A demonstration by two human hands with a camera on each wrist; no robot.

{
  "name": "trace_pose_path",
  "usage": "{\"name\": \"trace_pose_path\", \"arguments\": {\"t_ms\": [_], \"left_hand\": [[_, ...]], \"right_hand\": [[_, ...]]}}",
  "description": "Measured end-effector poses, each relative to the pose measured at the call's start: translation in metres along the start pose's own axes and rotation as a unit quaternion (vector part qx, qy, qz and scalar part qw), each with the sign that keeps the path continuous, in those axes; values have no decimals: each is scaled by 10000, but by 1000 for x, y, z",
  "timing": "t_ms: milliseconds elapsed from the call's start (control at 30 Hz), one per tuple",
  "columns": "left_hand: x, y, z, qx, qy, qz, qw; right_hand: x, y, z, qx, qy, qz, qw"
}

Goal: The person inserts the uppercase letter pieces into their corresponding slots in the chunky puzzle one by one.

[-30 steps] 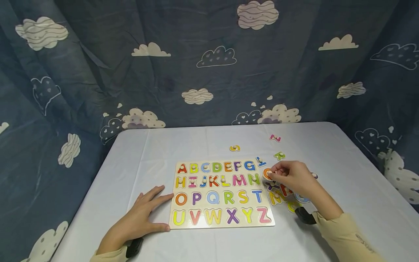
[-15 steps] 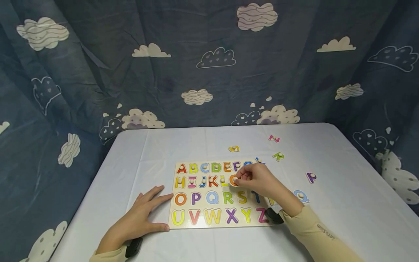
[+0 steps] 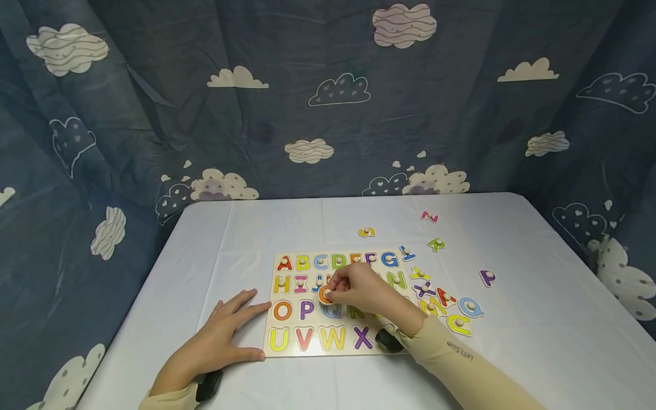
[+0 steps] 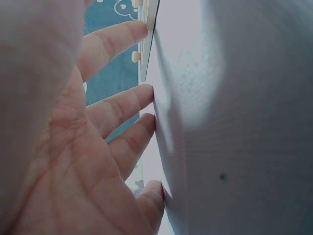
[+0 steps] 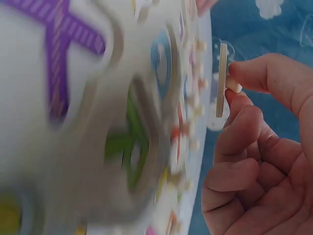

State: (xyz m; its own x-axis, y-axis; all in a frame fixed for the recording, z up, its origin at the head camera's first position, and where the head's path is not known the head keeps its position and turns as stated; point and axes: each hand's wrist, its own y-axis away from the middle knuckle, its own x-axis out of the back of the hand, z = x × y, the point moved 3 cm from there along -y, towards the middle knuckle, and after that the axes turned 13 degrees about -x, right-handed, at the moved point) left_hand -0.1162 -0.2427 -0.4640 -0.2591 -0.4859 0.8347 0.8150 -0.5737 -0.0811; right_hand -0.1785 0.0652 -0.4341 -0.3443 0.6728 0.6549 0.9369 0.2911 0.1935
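My right hand [image 3: 359,287] pinches the small wooden knob of an orange letter O piece [image 3: 324,295] and holds it over the board's middle rows. In the right wrist view the piece [image 5: 221,81] appears edge-on, apart from the board. The wooden alphabet board [image 3: 320,349] lies flat, with pegged letters such as A [image 3: 285,263] and H [image 3: 281,285] seated in its top rows. Printed O [image 3: 282,311] and P [image 3: 306,310] recesses show at the left of the third row. My left hand [image 3: 217,337] rests with spread fingers, fingertips at the board's left edge.
Loose letter pieces lie right of the board, among them a blue Q [image 3: 470,307], a purple P [image 3: 487,278], a yellow U [image 3: 458,325] and a purple X [image 3: 424,290]. Farther back are a green R [image 3: 436,245], yellow S [image 3: 366,232] and pink Z [image 3: 429,216].
My right hand has taken the orange O from the loose pieces and carried it left across the board. The left hand has stayed at the board's edge.
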Motion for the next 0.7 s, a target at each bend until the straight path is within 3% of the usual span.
{"name": "trace_pose_path", "arguments": {"t_ms": [333,700], "left_hand": [[3,1,1,-76,-41,-25,10000],[3,1,1,-184,18,9,9998]], "right_hand": [[-36,-15,-29,175,-60,-492,9986],[-60,-23,-48,133,179,-655,9976]]}}
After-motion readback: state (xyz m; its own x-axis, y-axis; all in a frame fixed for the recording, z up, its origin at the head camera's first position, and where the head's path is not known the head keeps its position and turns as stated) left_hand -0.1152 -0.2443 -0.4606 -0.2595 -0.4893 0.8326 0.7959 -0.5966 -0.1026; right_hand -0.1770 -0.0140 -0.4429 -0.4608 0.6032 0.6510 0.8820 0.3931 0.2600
